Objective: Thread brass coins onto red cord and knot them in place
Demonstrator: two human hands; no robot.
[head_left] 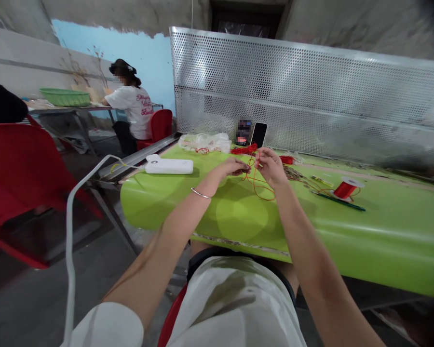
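Observation:
Thin red cord (264, 198) runs between my two hands and hangs in a loose loop over the green tabletop. My left hand (236, 166), with a silver bangle on its wrist, is closed on the cord at the fingertips. Raised slightly higher, my right hand (269, 165) pinches the cord between thumb and finger. Just behind my hands lies a bundle of red cord (246, 150). To the right of my right hand is a pile of small brownish pieces (292, 173), whose kind I cannot make out.
A spool of red thread (344, 189) stands at the right beside a dark green pen-like stick (342, 201). Two phones, one a white-edged phone (259, 134), lean near the perforated metal panel (292, 91). A white power bank (169, 166) with a cable lies left. Another person (132, 106) sits far left.

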